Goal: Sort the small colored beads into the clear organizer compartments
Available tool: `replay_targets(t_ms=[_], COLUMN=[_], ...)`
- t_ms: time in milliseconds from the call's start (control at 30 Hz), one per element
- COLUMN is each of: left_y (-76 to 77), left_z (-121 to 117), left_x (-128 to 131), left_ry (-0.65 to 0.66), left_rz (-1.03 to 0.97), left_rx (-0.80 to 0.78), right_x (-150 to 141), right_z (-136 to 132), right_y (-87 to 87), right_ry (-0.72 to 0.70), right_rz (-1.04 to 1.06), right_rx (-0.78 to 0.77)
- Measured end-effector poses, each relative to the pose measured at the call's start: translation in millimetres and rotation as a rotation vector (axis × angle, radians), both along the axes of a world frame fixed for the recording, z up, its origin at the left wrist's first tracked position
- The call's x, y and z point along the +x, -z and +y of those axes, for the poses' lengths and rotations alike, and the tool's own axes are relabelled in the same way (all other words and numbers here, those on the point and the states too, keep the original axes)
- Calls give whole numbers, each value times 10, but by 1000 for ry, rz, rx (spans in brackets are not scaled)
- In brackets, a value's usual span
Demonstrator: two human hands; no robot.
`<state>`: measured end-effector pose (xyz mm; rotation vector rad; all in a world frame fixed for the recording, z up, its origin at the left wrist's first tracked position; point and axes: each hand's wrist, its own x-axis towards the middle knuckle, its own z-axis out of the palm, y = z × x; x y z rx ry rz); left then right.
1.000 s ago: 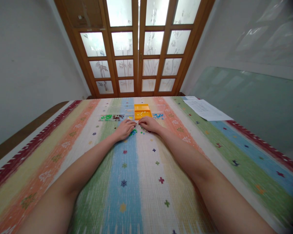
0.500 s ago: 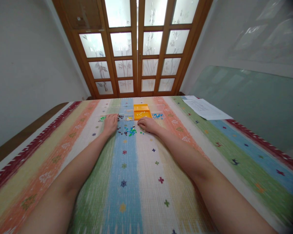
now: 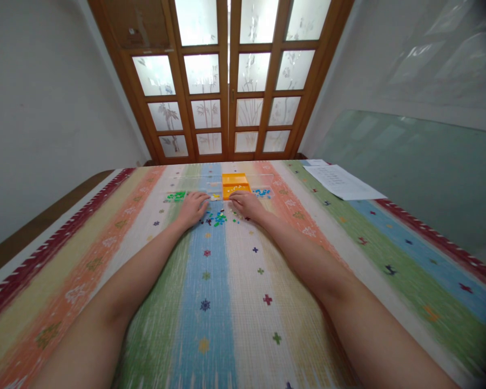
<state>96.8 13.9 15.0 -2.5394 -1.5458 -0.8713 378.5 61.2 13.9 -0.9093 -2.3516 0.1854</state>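
My left hand (image 3: 195, 208) hovers over the near edge of the clear box's left part, palm down. Its fingers are a little bent and spread apart, with nothing visible in them. My right hand (image 3: 245, 204) is at the front of the orange box (image 3: 235, 179), its fingers pinched together; anything between them is too small to make out. Between the hands lies a loose scatter of small coloured pieces (image 3: 218, 218), green, blue and dark ones. Green pieces (image 3: 176, 195) sit in the left compartment, blue pieces (image 3: 262, 193) in the right one. White bits show in the orange box.
A striped cloth (image 3: 204, 335) covers the table. Printed paper sheets (image 3: 340, 181) lie at the far right. Beyond the table stand wooden doors with frosted panes (image 3: 208, 113). A greenish glass panel (image 3: 421, 173) leans along the right wall.
My left hand has moved right and slightly toward me, uncovering more green pieces and covering the dark ones. My right hand has barely moved.
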Motion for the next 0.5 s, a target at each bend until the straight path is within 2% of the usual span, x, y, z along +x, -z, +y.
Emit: replay_targets(t_ms=[200, 500], left_y=[-79, -85], left_z=[-164, -197], left_x=[205, 261], left_ry=[259, 301], left_rz=[107, 148], left_rx=[-107, -116], right_x=[-39, -169], right_z=[-53, -59], right_y=[54, 149], right_ry=[-144, -154], right_rz=[-59, -151], right_rx=[-19, 0])
